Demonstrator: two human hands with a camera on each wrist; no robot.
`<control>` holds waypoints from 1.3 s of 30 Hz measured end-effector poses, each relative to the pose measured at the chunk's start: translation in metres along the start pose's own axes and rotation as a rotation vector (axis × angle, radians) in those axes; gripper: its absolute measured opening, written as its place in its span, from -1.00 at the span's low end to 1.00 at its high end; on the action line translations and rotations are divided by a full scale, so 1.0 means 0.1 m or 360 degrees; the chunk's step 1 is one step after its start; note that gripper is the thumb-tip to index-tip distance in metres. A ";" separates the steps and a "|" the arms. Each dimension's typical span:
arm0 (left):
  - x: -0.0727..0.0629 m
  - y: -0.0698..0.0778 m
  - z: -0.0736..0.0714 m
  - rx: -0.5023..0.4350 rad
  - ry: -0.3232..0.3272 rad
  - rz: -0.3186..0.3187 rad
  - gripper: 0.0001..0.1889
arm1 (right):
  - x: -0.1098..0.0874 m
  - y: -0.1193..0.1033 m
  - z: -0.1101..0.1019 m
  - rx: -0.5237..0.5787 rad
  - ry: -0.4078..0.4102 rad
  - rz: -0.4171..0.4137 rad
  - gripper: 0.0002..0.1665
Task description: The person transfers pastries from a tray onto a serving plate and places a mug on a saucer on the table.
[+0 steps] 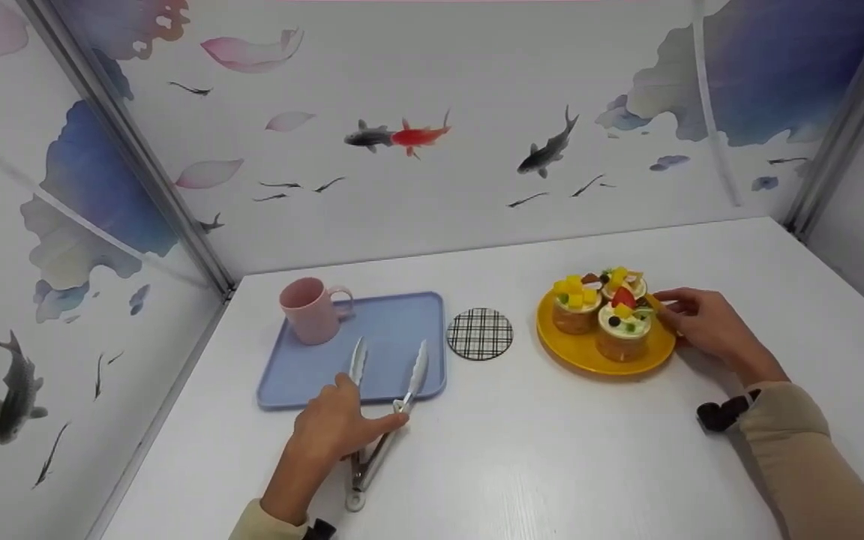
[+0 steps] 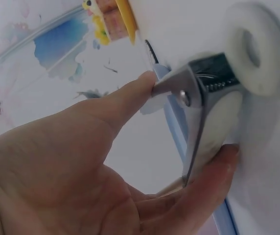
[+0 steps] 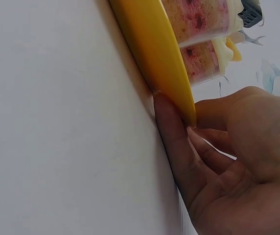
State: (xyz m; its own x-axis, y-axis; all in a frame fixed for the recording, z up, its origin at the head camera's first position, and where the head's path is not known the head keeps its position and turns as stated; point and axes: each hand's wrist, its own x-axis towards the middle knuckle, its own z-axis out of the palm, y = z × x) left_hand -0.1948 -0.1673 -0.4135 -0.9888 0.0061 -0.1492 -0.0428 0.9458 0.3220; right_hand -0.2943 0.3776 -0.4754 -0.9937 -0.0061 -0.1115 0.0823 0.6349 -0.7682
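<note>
My left hand (image 1: 333, 420) grips a pair of metal tongs (image 1: 416, 373), thumb against one arm and fingers on the other. Spread apart, the tongs' pale tips point away over the blue tray (image 1: 387, 367). In the left wrist view the hinge of the tongs (image 2: 195, 93) and their white end ring show close up. On the right, my right hand (image 1: 713, 330) pinches the rim of a yellow plate (image 1: 574, 351). Fingertips reach beneath that rim in the right wrist view. Three fruit-topped cake cups stand on the plate, the nearest cake cup (image 1: 622, 342) bearing a strawberry.
A pink mug (image 1: 310, 313) stands at the tray's back left. Between tray and plate lies a round plaid coaster (image 1: 480, 334). White panels with painted fish, such as the back wall (image 1: 432, 210), border the white table (image 1: 537, 457).
</note>
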 end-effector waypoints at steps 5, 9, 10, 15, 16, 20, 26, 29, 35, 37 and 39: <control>0.01 0.01 -0.09 -0.0003 -0.0035 0.0023 0.01 | 0.00 -0.01 -0.01 0.0011 0.0011 0.0027 -0.35; 0.01 0.01 -0.17 -0.0004 -0.0054 0.0022 -0.13 | -0.01 -0.02 -0.01 0.0004 0.0034 0.0045 -0.36; 0.02 0.01 -0.19 -0.0003 -0.0050 0.0025 -0.15 | -0.01 -0.03 -0.01 -0.0004 0.0042 0.0049 -0.36; 0.05 0.01 -0.27 -0.0021 0.0002 0.0048 -0.21 | -0.03 -0.06 -0.01 -0.0035 0.0116 0.0063 -0.37; 0.06 0.01 -0.29 -0.0030 0.0020 0.0053 -0.22 | -0.03 -0.07 -0.02 -0.0030 0.0133 0.0072 -0.37; 0.13 0.01 -0.33 -0.0112 0.0137 0.0078 -0.29 | -0.04 -0.11 -0.03 0.0022 0.0233 0.0088 -0.36; 0.31 0.00 -0.38 -0.0254 0.0418 0.0169 -0.39 | -0.06 -0.23 -0.03 0.0039 0.0485 0.0024 -0.38; 0.41 -0.04 -0.40 -0.0327 0.0538 0.0228 -0.50 | -0.07 -0.30 -0.03 0.0028 0.0614 -0.0037 -0.41; 0.63 -0.13 -0.41 -0.0399 0.0711 0.0327 -0.63 | -0.11 -0.45 -0.01 -0.0008 0.0719 -0.0134 -0.46; 0.70 -0.16 -0.42 -0.0406 0.0750 0.0343 -0.64 | -0.12 -0.49 0.00 -0.0020 0.0730 -0.0158 -0.46; 0.77 -0.20 -0.42 -0.0423 0.0790 0.0348 -0.64 | -0.13 -0.53 0.01 -0.0029 0.0738 -0.0187 -0.47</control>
State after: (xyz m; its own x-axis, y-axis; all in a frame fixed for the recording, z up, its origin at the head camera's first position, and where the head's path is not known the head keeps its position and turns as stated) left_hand -0.2764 -0.1997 -0.3918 -0.9245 -0.0219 0.3804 0.1978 0.8257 0.5283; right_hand -0.2853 0.3435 -0.4335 -0.9255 0.2640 0.2715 -0.0298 0.6640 -0.7471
